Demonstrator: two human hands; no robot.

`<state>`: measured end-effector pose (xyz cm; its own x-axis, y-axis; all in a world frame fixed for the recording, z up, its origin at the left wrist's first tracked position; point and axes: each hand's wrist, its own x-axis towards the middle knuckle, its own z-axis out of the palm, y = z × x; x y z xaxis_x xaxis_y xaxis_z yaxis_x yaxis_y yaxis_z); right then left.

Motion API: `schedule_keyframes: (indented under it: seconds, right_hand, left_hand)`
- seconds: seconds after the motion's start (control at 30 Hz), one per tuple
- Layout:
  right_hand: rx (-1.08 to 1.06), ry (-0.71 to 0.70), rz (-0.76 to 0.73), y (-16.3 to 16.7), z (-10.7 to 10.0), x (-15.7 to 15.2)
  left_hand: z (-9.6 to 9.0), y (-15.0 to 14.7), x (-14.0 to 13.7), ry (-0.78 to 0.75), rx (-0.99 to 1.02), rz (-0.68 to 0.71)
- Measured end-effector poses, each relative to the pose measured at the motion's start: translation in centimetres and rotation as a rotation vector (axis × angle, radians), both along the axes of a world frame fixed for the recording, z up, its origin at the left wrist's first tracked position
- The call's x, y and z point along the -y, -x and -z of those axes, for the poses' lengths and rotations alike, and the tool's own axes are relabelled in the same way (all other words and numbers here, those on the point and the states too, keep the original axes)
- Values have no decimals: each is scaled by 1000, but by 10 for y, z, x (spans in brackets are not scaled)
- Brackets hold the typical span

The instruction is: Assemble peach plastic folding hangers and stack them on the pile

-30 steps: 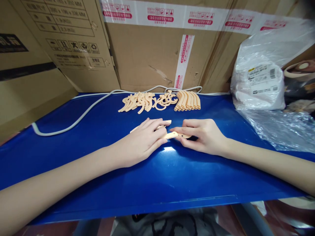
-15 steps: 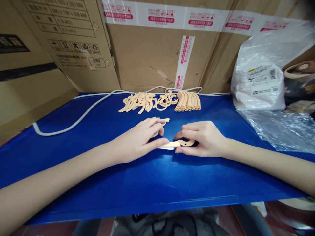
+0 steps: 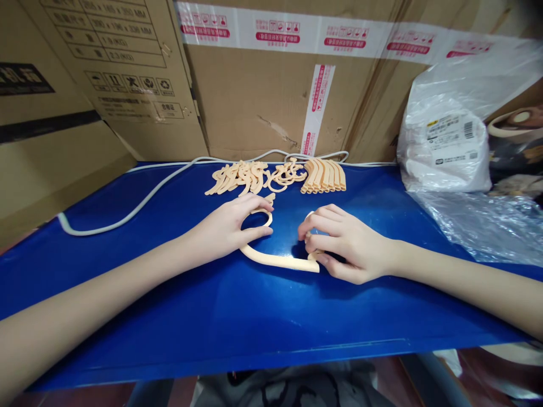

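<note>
A long, pale beige curved piece (image 3: pixel 278 261) lies low over the blue table, one arm running rightward from under my left hand (image 3: pixel 241 223). That hand wraps over its bend, thumb and fingertips apart around a rounded loop (image 3: pixel 268 217). Above the fingertips a small beige end (image 3: pixel 270 198) sticks out. My right hand (image 3: pixel 341 243) has its fingers curled around a small beige hooked piece (image 3: pixel 313 257), mostly hidden behind them. Its thumb is at the right end of the long arm; whether the two pieces are joined cannot be made out.
Behind the hands lie a heap of curved beige pieces (image 3: pixel 240 176), some beige hooks (image 3: pixel 285 175) and a neat row of beige arms (image 3: pixel 324 175). A white cable (image 3: pixel 139 209) crosses the left. Cardboard boxes (image 3: pixel 263 96) back the table (image 3: pixel 237 328); a plastic-wrapped bundle (image 3: pixel 445 147) sits right.
My left hand has shifted left and slightly away, its thumb lifting off the front arm, which now shows at full length. My right hand has turned, its fingers curling more over the hooked piece.
</note>
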<state>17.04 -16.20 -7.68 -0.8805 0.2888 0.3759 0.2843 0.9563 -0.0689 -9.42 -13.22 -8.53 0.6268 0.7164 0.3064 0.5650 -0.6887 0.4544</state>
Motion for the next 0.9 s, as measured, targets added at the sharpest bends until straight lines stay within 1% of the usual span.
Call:
schedule_keyframes:
  seconds: [0.27,0.4,0.47,0.53,0.63,0.77,0.9]
  right_hand:
    - [-30,47,3,-1,3,-1]
    - [-78,16,89,-1,2,-1]
    - [-63,-6,144,0,1,-1]
    - [-32,-13,165,0,1,-1]
    - [-4,-5,120,1,1,-2]
    - [14,29,-3,1,1,-1]
    - [20,71,-40,1,2,1]
  left_hand:
    - [-2,-3,3,-15,10,-48]
    - [-3,-4,4,-23,7,-59]
    - [-3,-4,4,-28,4,-62]
    - [-3,-4,4,-36,-5,-59]
    - [-1,-4,4,-54,-31,-42]
    - [0,-5,6,-88,-91,-21]
    - [-2,-5,6,-113,-123,-28]
